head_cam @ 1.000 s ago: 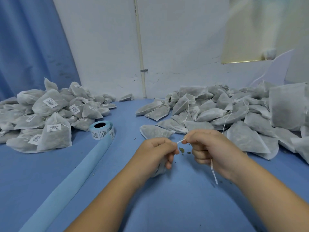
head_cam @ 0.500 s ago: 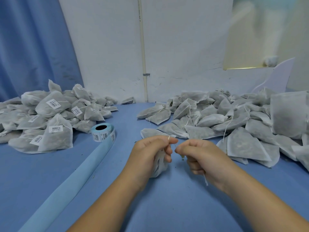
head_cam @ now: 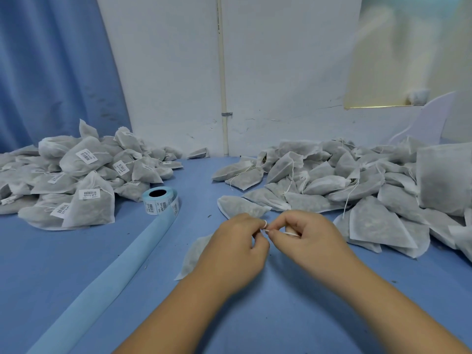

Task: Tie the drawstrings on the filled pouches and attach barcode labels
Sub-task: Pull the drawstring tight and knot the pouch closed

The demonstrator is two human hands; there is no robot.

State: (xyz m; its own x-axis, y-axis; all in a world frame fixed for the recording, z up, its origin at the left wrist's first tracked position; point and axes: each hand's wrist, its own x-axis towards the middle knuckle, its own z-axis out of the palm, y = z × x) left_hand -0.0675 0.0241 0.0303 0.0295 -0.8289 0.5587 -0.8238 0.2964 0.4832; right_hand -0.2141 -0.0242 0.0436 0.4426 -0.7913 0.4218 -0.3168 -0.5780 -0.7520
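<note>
My left hand and right hand each pinch the drawstring, fingertips meeting to form the knot; the pouch lies under my left hand, right of the label roll.

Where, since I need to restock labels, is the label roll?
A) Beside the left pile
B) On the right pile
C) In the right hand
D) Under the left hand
A: the roll stands on the table beside the left pile, while the left hand and right hand pinch a string.
</note>
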